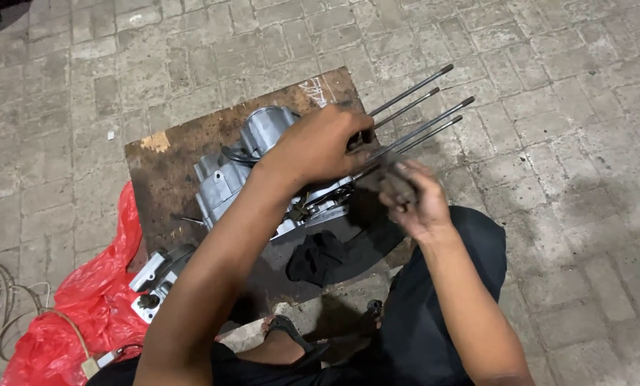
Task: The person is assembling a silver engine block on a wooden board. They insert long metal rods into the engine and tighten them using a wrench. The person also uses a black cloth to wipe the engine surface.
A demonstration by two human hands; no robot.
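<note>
Bag [84,300], red plastic, lower left, beside a small metal part [156,282] | engine case [263,168] mid-frame on wooden board [170,179], four long studs [423,118] pointing upper right | left hand [320,146] closed on case top, best pressing firmly | right hand [413,193] pinches small dark piece by studs; steady it.

Four long studs [416,114] jut rightward off the engine case [252,161]; paving [570,107] beyond lies open.

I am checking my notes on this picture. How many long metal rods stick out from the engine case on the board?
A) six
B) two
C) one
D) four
D: four long studs rise side by side from the grey engine case, past the left hand.
</note>
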